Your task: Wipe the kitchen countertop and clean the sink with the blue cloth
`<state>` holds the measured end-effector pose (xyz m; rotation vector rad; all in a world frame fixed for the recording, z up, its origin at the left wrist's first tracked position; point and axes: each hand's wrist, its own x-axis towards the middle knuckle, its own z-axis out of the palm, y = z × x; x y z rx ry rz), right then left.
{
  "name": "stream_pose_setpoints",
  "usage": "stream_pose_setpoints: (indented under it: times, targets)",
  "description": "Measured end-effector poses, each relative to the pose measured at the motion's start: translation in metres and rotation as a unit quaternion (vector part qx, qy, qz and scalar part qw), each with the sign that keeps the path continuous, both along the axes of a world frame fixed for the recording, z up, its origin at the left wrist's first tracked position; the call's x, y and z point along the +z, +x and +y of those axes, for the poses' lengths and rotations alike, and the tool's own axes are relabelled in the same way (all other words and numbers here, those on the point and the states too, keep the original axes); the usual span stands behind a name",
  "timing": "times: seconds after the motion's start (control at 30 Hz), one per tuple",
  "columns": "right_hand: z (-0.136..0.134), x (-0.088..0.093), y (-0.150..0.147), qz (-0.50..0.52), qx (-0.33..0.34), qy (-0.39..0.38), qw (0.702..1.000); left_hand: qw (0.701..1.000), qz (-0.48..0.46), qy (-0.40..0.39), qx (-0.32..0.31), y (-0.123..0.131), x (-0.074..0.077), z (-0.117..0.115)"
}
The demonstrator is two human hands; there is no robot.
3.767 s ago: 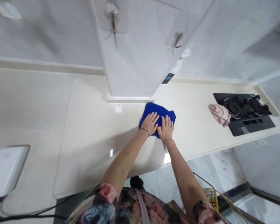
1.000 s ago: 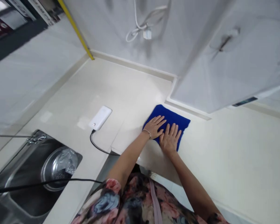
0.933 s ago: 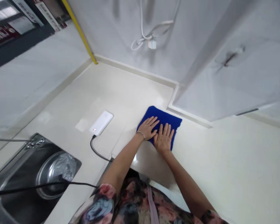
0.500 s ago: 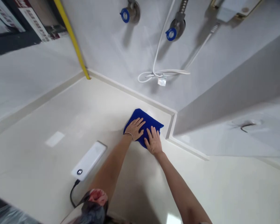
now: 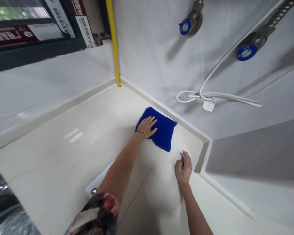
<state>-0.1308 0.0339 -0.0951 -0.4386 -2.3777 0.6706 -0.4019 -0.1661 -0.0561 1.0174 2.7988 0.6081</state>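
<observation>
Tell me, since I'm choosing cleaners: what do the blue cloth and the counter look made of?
The blue cloth under the left hand looks like soft, matte microfibre or terry: no shine, limp edges. The counter looks like polished cream stone or solid surface: glossy, mirroring window light.

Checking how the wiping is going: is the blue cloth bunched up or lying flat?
Flat. The blue cloth lies spread on the counter under the open left hand; whether it is folded double, cannot tell.
</observation>
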Motion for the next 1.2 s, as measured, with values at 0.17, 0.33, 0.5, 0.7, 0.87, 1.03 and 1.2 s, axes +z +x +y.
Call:
stream_pose_setpoints:
  times: [0.17, 0.33, 0.5, 0.7, 0.87, 1.03, 1.2]
  targets:
    - [-0.005, -0.002, -0.002, 0.008, -0.008, 0.027, 1.0, 0.995, 0.017, -0.003, 0.094, -0.042, 0.001, -0.033]
    - [-0.008, 0.002, -0.003, -0.011, -0.026, 0.045, 0.999, 0.988, 0.028, 0.004, 0.151, -0.098, -0.004, -0.031]
    - [-0.009, 0.009, 0.0, -0.038, -0.031, 0.027, 0.998, 0.983, 0.02, -0.014, 0.182, -0.148, -0.003, -0.041]
    - [-0.006, 0.009, 0.005, -0.067, -0.037, 0.006, 0.997, 0.962, 0.007, -0.045, 0.268, -0.187, 0.001, -0.11]
    - [0.004, 0.004, 0.007, -0.064, -0.034, 0.021, 0.997, 0.945, 0.007, -0.039, 0.324, -0.188, -0.003, -0.176]
    - [0.01, 0.003, 0.006, -0.065, -0.014, 0.031, 0.997, 0.926, 0.007, -0.05, 0.373, -0.148, 0.001, -0.236]
    - [0.014, 0.0, 0.005, -0.049, 0.0, 0.036, 0.998, 0.89, 0.0, -0.089, 0.448, -0.076, 0.009, -0.303]
